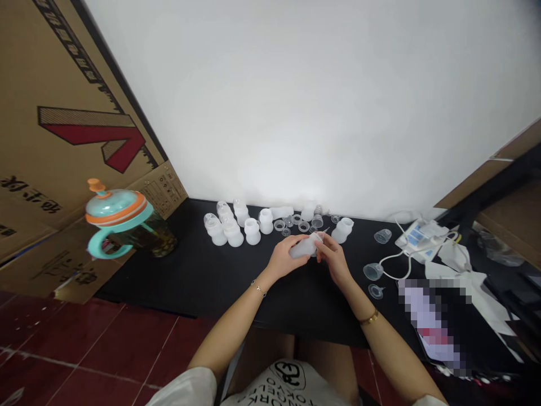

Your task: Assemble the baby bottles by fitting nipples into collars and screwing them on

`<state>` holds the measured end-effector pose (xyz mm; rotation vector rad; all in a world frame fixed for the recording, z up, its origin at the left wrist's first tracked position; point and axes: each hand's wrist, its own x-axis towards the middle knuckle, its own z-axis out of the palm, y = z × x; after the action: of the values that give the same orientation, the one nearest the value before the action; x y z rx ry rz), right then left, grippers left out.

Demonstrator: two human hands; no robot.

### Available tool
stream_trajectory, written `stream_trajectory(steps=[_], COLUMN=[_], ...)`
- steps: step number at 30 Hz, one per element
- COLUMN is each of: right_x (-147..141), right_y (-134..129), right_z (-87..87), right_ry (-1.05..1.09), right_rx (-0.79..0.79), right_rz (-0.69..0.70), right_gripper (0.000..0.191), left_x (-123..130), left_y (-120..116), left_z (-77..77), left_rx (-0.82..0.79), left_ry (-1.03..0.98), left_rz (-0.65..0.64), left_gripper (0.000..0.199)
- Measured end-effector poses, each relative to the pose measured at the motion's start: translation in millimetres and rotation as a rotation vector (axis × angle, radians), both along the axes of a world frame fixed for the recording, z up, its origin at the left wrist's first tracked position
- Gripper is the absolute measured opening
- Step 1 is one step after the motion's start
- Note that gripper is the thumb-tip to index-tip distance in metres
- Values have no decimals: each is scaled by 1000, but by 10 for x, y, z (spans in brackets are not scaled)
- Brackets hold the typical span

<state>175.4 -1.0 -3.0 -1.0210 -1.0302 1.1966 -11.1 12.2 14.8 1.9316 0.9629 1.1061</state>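
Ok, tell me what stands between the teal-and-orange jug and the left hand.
The head view shows a group of white bottles between the jug and the left hand, toward the wall, with black tabletop nearer.

The left hand (286,256) hides part of the white bottle (301,248); the right hand (333,258) partly covers its end. Pixelation masks an object (439,321) at right. Print on the blue-and-white packet (422,238) is too small to read. The left edge crops the cardboard box (51,163).
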Motion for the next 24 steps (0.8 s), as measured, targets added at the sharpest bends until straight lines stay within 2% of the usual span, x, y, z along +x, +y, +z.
stream_trajectory(steps=[16,24], right_x=[14,31], right_y=[-2,7], right_z=[51,26], right_ry=[-3,22], right_rx=[-9,-10], right_rz=[18,29], right_gripper=[39,38], left_x=[-13,-9], left_y=[52,54], left_z=[-65,-42], left_rx=[-199,-223], left_ry=[-139,-163], left_rz=[-83,-92], left_gripper=[52,51])
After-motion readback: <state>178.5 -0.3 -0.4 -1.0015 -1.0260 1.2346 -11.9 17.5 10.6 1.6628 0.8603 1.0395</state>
